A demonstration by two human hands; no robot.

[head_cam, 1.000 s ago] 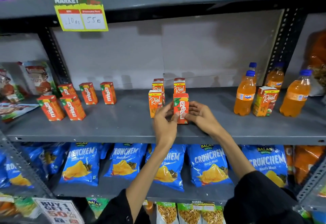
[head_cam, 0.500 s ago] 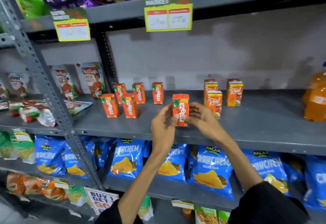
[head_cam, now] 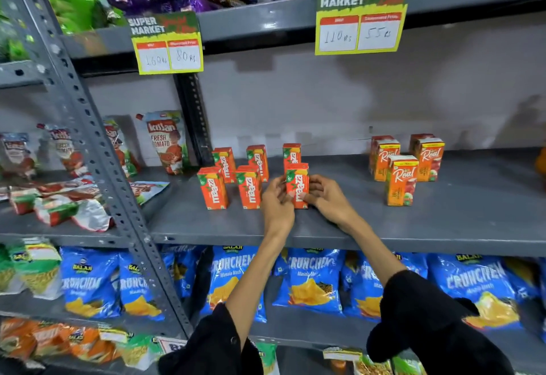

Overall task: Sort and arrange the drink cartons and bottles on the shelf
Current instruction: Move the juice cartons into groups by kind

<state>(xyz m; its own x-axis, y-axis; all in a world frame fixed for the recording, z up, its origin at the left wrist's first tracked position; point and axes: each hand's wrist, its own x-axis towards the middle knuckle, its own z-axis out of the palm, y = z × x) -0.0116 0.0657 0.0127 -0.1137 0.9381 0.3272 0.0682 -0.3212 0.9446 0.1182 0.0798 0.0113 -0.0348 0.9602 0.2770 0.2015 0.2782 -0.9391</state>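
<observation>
A red-orange Maaza carton stands upright on the grey shelf, held from both sides. My left hand grips its left edge and my right hand its right edge. It stands in front of another Maaza carton and to the right of two front-row Maaza cartons. Two more Maaza cartons stand behind those. A group of several orange Real cartons stands at the right of the shelf.
Tomato ketchup pouches lean and lie in the bay to the left, past a perforated upright post. Blue Crunchem snack bags fill the shelf below. Two price tags hang from the upper shelf. An orange bottle edge shows far right.
Both hands carried the Maaza carton leftward from beside the Real cartons and set it down next to the Maaza group. The view has turned left, leaving the Fanta bottles almost out of frame.
</observation>
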